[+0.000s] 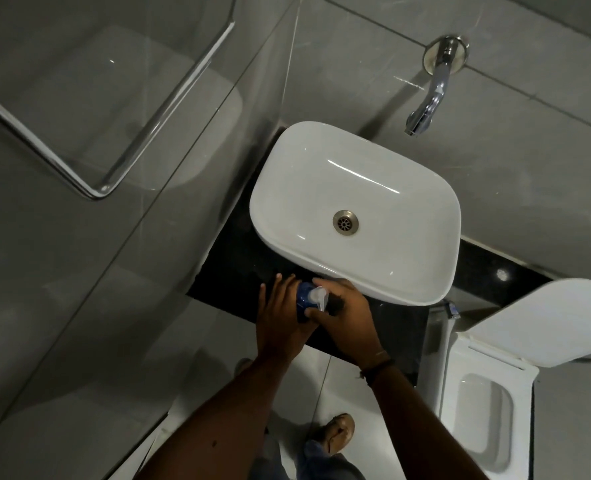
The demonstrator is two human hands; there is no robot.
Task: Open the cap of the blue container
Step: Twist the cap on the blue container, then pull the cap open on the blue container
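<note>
Low in the frame's centre, the left hand (pixel 276 315) wraps the blue container (pixel 302 299) while the right hand (pixel 344 315) pinches its white cap (pixel 316 295). The white basin (pixel 321 265) sits just above them on the black counter (pixel 231 265); a toilet (pixel 488 393) stands at lower right.

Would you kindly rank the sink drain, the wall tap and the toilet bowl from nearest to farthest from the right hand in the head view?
From the right hand:
1. Sink drain, just above it, in the basin.
2. Toilet bowl, lower right.
3. Wall tap, top right on the wall.
</note>
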